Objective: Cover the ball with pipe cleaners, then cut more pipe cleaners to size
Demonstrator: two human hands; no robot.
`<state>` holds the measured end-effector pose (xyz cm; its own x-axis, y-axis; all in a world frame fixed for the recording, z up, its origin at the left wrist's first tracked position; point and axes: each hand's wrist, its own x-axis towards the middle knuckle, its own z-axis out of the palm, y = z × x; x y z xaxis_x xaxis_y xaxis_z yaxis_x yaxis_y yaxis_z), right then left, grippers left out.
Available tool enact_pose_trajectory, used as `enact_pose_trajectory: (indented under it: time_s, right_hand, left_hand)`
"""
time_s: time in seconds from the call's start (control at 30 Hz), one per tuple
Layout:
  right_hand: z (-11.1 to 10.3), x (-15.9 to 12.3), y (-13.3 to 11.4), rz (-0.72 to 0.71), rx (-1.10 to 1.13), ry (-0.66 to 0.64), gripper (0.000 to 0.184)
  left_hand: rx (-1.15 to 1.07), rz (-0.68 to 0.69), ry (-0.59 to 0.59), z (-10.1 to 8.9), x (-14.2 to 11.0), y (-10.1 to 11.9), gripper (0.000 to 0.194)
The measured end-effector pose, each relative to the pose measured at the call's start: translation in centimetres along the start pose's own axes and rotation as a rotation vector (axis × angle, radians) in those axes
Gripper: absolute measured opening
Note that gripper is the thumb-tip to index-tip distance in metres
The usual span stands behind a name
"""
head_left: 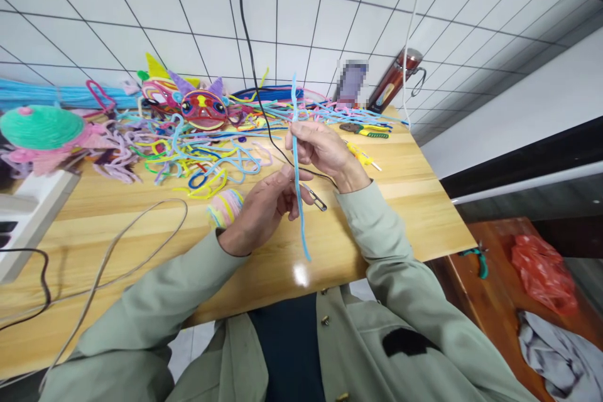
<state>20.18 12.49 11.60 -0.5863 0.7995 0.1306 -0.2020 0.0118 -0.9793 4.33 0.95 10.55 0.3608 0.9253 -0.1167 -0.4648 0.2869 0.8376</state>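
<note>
A light blue pipe cleaner [302, 232] stands nearly upright between my two hands, above the wooden table. My right hand [325, 151] pinches it at the upper part, with thumb and fingertips closed on it. Lower down, my left hand [268, 201] has its thumb and fingers closed on the same pipe cleaner. The top end sticks up past my right hand, and the bottom end hangs below my left. Just behind the hands lies a small metal-edged tool [319, 202], partly hidden by my fingers. A pastel striped ball [225, 207] sits beside my left wrist.
Loose pipe cleaners [217, 157] cover the table's back left, near mask-like figures [203, 107] and a green and pink figure [42, 132]. Pliers [365, 130], a yellow tool [360, 154] and a thermos [396, 81] are at the back right. A black cable [252, 50] hangs down behind my hands.
</note>
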Motion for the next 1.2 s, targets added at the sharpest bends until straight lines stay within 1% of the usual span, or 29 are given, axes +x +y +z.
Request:
enact_pose_trajectory:
  time_s: [0.13, 0.23, 0.3, 0.4, 0.5, 0.6, 0.7, 0.87, 1.0, 1.2]
  right_hand:
    - [0.5, 0.1, 0.4, 0.022, -0.001, -0.004, 0.054]
    - [0.4, 0.2, 0.5, -0.007, 0.033, 0.018, 0.050]
    - [0.0, 0.3, 0.4, -0.023, 0.057, 0.059, 0.048]
    - [-1.0, 0.6, 0.1, -0.019, 0.091, 0.203, 0.043]
    - [-2.1, 0.8, -0.4, 0.002, 0.140, 0.339, 0.045]
    - [-2.7, 1.0, -0.7, 0.005, 0.176, 0.398, 0.050]
    - [-2.7, 1.1, -0.6, -0.007, 0.190, 0.409, 0.052]
    - [-2.1, 1.3, 0.1, 0.002, 0.203, 0.371, 0.051]
    - [-1.8, 1.3, 0.5, -0.014, 0.214, 0.332, 0.052]
    - [-1.3, 1.2, 0.5, -0.003, 0.203, 0.291, 0.051]
  left_hand:
    - [-0.002, 0.011, 0.053, -0.1, 0.0, 0.2, 0.053]
    - [0.013, 0.014, 0.048, -0.3, 0.1, 0.1, 0.052]
    - [0.003, 0.000, -0.011, -0.4, 0.1, -0.1, 0.055]
    - [-0.029, -0.065, -0.157, -0.4, 0.0, -0.5, 0.058]
    - [-0.051, -0.107, -0.257, -0.3, -0.2, -0.9, 0.050]
    - [-0.048, -0.132, -0.300, -0.1, -0.4, -1.1, 0.037]
    - [-0.067, -0.158, -0.316, -0.1, -0.5, -1.2, 0.032]
    - [-0.153, -0.204, -0.359, -0.1, -0.6, -1.8, 0.032]
    - [-0.205, -0.236, -0.357, 0.1, -0.7, -2.4, 0.032]
    - [-0.289, -0.281, -0.363, 0.4, -0.7, -2.7, 0.030]
